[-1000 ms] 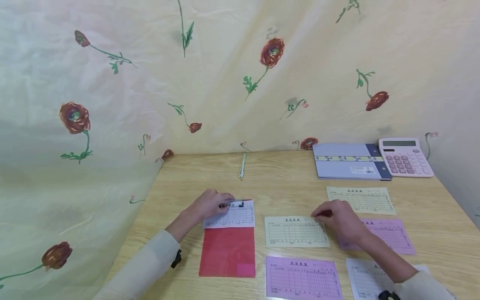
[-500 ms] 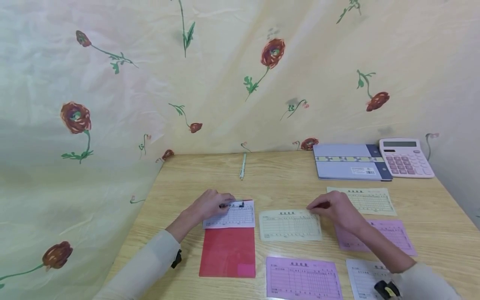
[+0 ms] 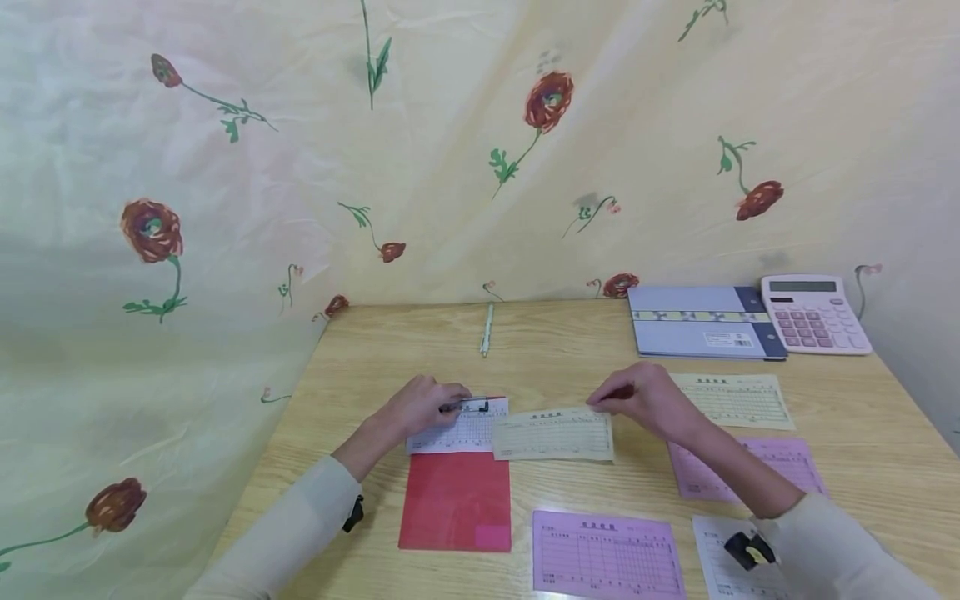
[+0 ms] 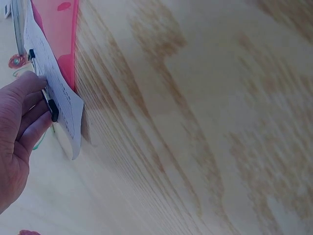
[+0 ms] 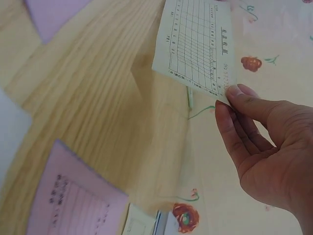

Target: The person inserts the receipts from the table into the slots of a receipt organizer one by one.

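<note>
Pale-green slip held above the bench, far right corner pinched in the right grip, likely to leave the printing uncovered; left end overlaps a white slip in head view. Left grip grasps the clip atop the red folder, presumably steadying it. Nearer, a purple slip lies flat. Pen and calculator toward far edge, seemingly out of the way.
</note>
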A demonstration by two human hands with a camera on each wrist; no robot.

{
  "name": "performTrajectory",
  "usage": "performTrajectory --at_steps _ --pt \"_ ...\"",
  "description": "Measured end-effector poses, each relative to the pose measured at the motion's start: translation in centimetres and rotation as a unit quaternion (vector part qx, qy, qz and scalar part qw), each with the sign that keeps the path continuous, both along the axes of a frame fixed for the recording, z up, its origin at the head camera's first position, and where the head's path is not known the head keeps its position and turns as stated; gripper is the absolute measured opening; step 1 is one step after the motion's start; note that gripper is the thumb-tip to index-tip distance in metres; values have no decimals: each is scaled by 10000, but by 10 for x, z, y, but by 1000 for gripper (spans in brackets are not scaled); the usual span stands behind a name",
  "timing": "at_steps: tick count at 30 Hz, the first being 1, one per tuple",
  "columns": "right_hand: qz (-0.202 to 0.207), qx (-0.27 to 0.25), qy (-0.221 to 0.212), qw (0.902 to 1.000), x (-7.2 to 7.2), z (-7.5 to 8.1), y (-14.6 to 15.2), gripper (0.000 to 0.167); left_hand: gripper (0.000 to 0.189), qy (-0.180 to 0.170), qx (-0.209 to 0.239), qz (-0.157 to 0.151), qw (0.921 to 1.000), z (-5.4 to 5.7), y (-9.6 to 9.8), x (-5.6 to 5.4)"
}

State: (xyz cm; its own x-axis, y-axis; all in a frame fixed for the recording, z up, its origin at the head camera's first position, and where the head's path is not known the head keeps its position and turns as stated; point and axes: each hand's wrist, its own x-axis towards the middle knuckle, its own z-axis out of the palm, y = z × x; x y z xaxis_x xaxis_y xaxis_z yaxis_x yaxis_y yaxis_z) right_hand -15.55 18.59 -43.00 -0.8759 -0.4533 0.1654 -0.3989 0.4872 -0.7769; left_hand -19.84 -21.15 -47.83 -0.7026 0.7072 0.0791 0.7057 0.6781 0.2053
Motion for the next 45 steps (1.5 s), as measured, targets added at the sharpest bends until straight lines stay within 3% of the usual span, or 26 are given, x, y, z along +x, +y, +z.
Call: performTrajectory --at_steps 12,27,34,45 --pt "567 -230 -317 9976 -16 4 -41 6 29 -117 -75 96 9999 2 0 1" --pt "1046 -404 -1021 9884 -28 -22 -90 6 29 -237 -75 188 9995 3 0 1" --pt "1093 -264 -1038 9882 -31 -36 -108 7 28 -276 -75 219 9994 3 0 1" --pt "793 129 -830 9933 -31 -42 -129 9 31 -400 -26 229 9989 6 -2 2"
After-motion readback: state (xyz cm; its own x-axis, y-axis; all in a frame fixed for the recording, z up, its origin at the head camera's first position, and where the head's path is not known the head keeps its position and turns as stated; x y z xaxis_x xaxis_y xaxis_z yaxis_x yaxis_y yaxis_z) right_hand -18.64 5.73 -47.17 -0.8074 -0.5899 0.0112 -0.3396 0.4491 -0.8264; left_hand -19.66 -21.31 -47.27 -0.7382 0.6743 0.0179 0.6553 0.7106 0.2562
